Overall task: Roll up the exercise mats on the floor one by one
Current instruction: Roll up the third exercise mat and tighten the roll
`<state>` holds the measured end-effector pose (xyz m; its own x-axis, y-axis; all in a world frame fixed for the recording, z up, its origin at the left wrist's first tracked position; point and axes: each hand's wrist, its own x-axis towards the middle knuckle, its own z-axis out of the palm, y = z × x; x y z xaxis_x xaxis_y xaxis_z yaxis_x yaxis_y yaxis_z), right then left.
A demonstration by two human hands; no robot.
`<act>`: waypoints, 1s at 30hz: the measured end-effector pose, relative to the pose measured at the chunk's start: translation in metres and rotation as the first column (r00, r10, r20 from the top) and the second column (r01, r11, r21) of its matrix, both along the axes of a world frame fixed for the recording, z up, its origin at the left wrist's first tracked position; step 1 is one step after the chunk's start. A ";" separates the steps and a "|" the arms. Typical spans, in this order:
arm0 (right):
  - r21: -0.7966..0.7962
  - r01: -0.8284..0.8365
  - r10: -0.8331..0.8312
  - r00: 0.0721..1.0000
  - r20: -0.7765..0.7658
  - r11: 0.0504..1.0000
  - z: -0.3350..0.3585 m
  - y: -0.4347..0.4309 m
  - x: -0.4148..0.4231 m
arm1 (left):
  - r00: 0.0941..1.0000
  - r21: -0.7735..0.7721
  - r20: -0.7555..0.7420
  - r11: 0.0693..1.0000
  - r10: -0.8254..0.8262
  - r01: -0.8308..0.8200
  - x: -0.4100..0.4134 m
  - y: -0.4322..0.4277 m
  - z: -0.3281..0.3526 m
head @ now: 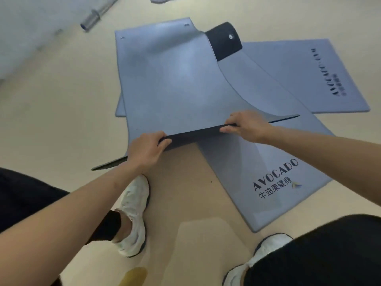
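Left hand (146,150) and right hand (247,125) each pinch the lifted near edge of the top exercise mat (175,79) | mat overlaps printed mats (274,153) on the floor (61,100) | probably light, floppy foam; best gripped along the short edge, toward both corners.

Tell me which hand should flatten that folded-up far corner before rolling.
Right, probably. The folded corner sits at the far right of the mat, beyond the right hand; the left hand would have to cross over. Both grip the near edge.
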<state>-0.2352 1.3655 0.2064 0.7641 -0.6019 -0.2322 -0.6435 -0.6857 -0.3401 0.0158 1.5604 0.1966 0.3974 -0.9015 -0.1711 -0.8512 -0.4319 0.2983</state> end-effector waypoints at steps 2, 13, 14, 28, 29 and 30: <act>-0.062 0.004 -0.003 1.000 0.013 0.998 0.043 0.011 0.022 | 1.000 -0.030 0.017 0.999 0.014 -0.014 0.021 0.010 0.038; -0.278 0.024 0.008 0.993 0.114 0.960 0.187 0.129 0.137 | 0.996 -0.254 0.066 0.967 0.051 -0.033 0.134 0.115 0.158; -0.274 0.010 0.023 0.993 0.117 0.962 0.187 0.142 0.148 | 0.995 -0.274 0.068 0.960 0.077 -0.056 0.142 0.127 0.158; -0.124 -0.032 0.034 0.999 0.011 0.992 0.111 0.212 0.177 | 0.994 -0.096 0.091 0.994 0.068 -0.059 0.169 0.193 0.087; -0.108 -0.019 0.019 1.000 0.006 0.994 0.100 0.210 0.171 | 0.995 -0.071 0.088 0.996 0.053 -0.047 0.163 0.188 0.077; -0.100 -0.002 0.002 1.000 0.002 0.995 0.089 0.207 0.166 | 0.996 -0.048 0.082 0.998 0.043 -0.040 0.159 0.183 0.067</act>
